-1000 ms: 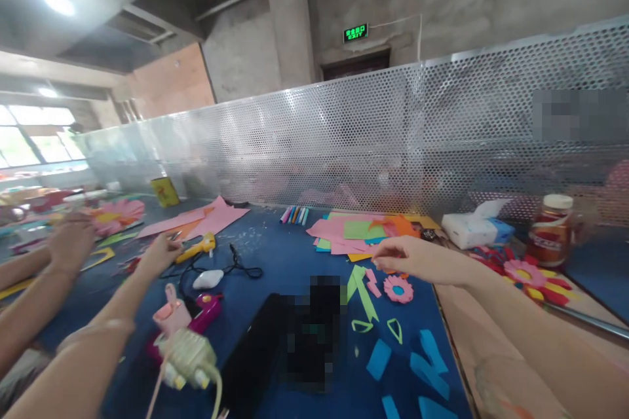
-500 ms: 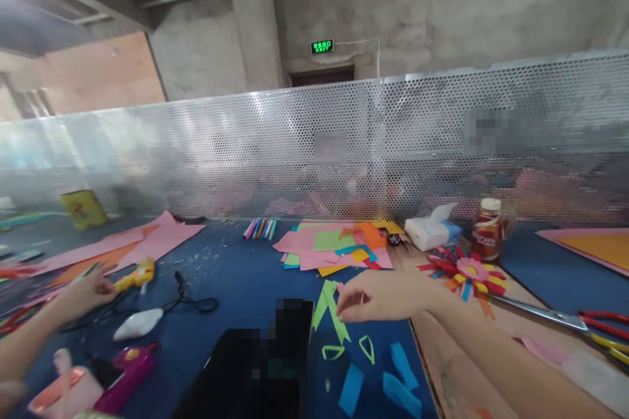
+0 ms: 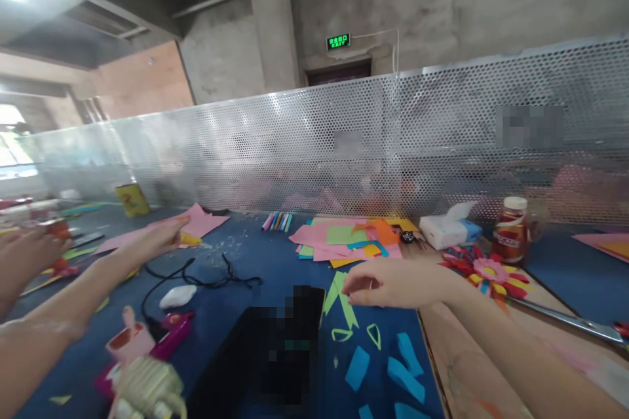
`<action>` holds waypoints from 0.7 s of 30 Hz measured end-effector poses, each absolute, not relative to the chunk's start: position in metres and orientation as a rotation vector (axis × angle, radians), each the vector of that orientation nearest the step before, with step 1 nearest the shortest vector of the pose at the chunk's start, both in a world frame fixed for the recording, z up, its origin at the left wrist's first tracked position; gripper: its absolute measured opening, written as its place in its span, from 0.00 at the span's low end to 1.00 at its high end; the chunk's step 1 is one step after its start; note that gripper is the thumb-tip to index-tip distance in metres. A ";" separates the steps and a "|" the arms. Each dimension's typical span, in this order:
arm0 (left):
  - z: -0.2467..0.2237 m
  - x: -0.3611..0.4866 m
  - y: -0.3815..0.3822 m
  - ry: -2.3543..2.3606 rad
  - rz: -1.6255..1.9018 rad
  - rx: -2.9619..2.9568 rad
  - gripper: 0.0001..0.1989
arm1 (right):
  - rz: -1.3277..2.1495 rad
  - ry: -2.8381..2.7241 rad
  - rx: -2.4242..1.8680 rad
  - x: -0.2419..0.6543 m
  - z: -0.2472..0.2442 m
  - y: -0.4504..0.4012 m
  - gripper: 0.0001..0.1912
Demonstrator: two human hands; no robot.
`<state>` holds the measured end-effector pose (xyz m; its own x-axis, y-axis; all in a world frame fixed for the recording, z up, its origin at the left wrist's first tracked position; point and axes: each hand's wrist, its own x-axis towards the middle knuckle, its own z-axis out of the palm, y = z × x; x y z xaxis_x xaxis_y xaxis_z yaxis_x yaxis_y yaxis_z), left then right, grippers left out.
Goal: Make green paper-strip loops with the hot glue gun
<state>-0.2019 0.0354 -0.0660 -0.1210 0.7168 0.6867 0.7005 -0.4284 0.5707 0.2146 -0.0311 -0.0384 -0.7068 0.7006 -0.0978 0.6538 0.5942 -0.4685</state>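
My left hand (image 3: pixel 170 236) is stretched forward at the left, closed around what looks like a yellow glue gun; only its yellow front part (image 3: pixel 189 239) shows beyond my fingers. My right hand (image 3: pixel 376 283) hovers over the light green paper strips (image 3: pixel 346 308), fingers curled in a pinch; what lies between them is too small to make out. Below it are two light green paper loops (image 3: pixel 374 336) and several blue paper strips (image 3: pixel 358 368). A paper flower (image 3: pixel 490 272) with a pink centre lies right of my right wrist.
Large scissors (image 3: pixel 565 321) lie at right, before a brown bottle (image 3: pixel 510 236) and tissue pack (image 3: pixel 449 232). Coloured paper (image 3: pixel 319 249) and markers (image 3: pixel 278 221) lie near the perforated metal screen (image 3: pixel 275 144). A black cable (image 3: pixel 211 285) crosses at left. Another person's hand (image 3: pixel 34 252) is at far left.
The view has turned left. My left hand has moved forward and right with the yellow glue gun. My right hand stays pinched over the green strips. Another person's hand has appeared at far left.
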 end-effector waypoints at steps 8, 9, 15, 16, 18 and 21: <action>0.006 -0.149 0.044 1.725 1.093 2.694 0.21 | 1.079 -2.307 -0.974 0.211 -0.040 -0.030 0.10; 0.012 -0.138 0.043 1.708 1.078 2.756 0.22 | 1.087 -2.245 -0.943 0.205 -0.045 -0.030 0.10; 0.033 -0.054 0.011 1.429 1.077 3.181 0.26 | 1.151 -1.964 -0.779 0.168 -0.084 -0.028 0.16; 0.035 -0.041 0.002 1.362 1.121 3.273 0.26 | 1.156 -1.920 -0.755 0.165 -0.087 -0.028 0.18; 0.036 -0.019 -0.017 1.235 1.303 3.365 0.27 | 1.192 -1.821 -0.680 0.161 -0.086 -0.031 0.21; 0.033 0.003 -0.041 0.950 1.597 3.445 0.31 | 1.379 -1.561 -0.438 0.160 -0.072 -0.041 0.24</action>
<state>0.0033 -0.0414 0.0329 0.6131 0.0818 0.7857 0.6514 -0.6151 -0.4442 0.1596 -0.0406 -0.0717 -0.4647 0.7804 0.4184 -0.3186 0.2935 -0.9013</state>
